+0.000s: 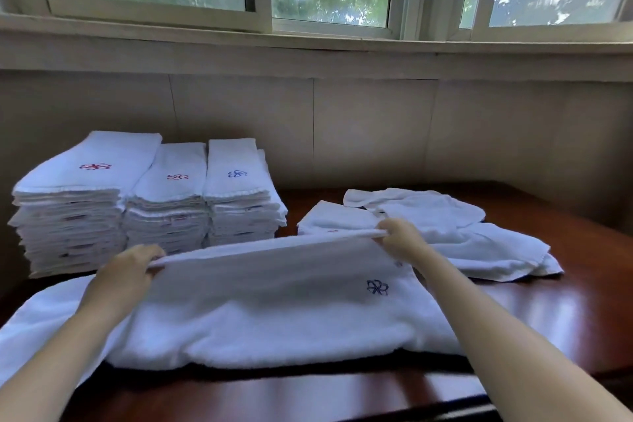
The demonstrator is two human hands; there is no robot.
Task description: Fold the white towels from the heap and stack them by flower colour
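A white towel with a dark blue flower (274, 305) lies spread across the front of the dark wooden table (565, 312). My left hand (126, 271) pinches its far edge on the left, and my right hand (399, 236) pinches the same edge on the right, lifting it taut above the table. Behind on the left stand three tall stacks of folded towels: two topped with red flowers (96, 175) (174, 181) and one with a blue flower (236, 178). A loose heap of unfolded white towels (462, 236) lies at the right.
A wall with a long window sill (308, 55) runs just behind the table. The stacks stand close against the wall at the back left. Bare table surface shows at the front right and along the front edge.
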